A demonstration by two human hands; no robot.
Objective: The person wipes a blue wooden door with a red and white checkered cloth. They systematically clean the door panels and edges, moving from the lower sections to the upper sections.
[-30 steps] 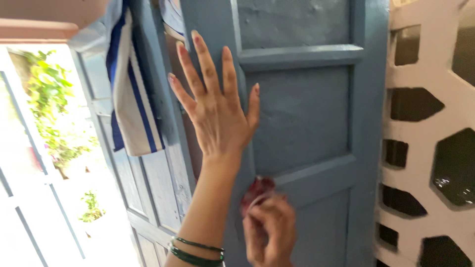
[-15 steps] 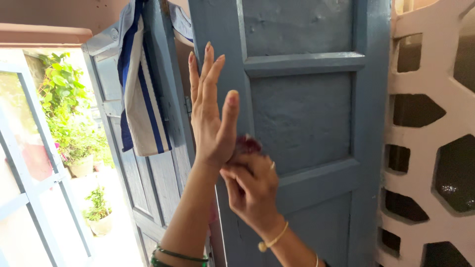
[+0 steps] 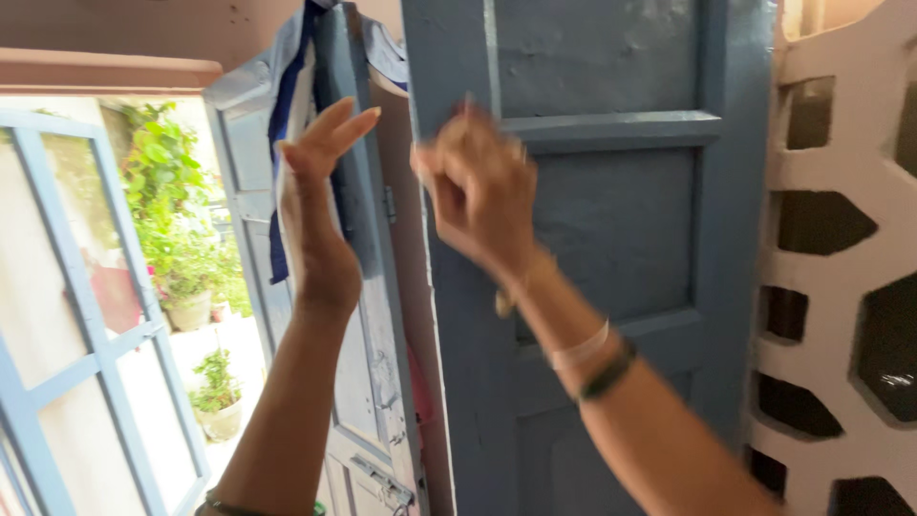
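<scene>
While raised before the blue door (image 3: 611,220), left hand (image 3: 320,215) upright, fingers straight and released; right hand (image 3: 478,186) blurred, fingers clenched, contents impossible to tell.

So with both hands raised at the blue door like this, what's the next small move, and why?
Probably press the right hand against the blue door by its upper rail. That hand is closed and blurred, level with the rail; whether it holds anything cannot be told. The left hand is open, apart from the door's edge, in front of the striped cloth.
</scene>
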